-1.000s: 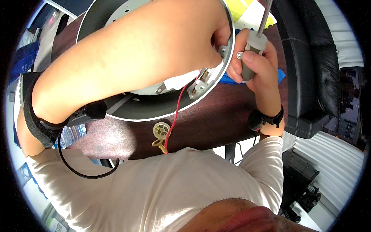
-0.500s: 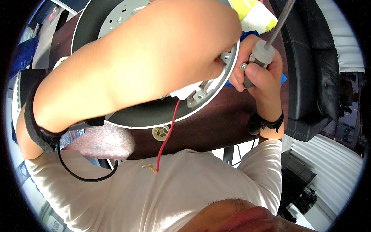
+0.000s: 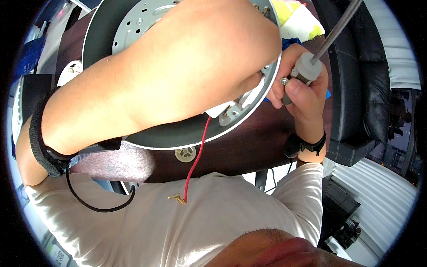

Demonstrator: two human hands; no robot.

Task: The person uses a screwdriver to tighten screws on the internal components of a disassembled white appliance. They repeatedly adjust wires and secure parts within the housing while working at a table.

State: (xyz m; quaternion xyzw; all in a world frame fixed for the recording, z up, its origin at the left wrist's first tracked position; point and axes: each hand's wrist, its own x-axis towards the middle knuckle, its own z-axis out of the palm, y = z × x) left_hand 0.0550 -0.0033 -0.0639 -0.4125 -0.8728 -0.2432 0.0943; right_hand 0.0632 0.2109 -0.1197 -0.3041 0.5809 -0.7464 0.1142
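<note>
My left forearm crosses over a round metal housing (image 3: pixel 98 33) with a white rim, a dark inner wall and a grey plate with holes. My left hand (image 3: pixel 255 46) is curled inside its right side; most fingers are hidden, and so is what they hold. A red wire (image 3: pixel 195 162) with a brass terminal hangs from a white part (image 3: pixel 217 110) below that hand. Just right of the rim, my right hand (image 3: pixel 307 100) is closed round a screwdriver (image 3: pixel 308 66), its shaft pointing up and right. A small silver screw (image 3: pixel 284 81) shows at its thumb and finger.
The dark wooden table (image 3: pixel 235 158) carries a pale slotted disc (image 3: pixel 185 154) by the near rim. A yellow-and-white cloth (image 3: pixel 302 24) lies at the far right. Beyond the table's right edge stands a black leather sofa (image 3: pixel 349 98). A black cable (image 3: pixel 100 207) loops from my left arm.
The housing's right rim and my left hand have shifted slightly right. My right hand, with the screwdriver and screw, has moved slightly right and down. The red wire has swung a little to the right.
</note>
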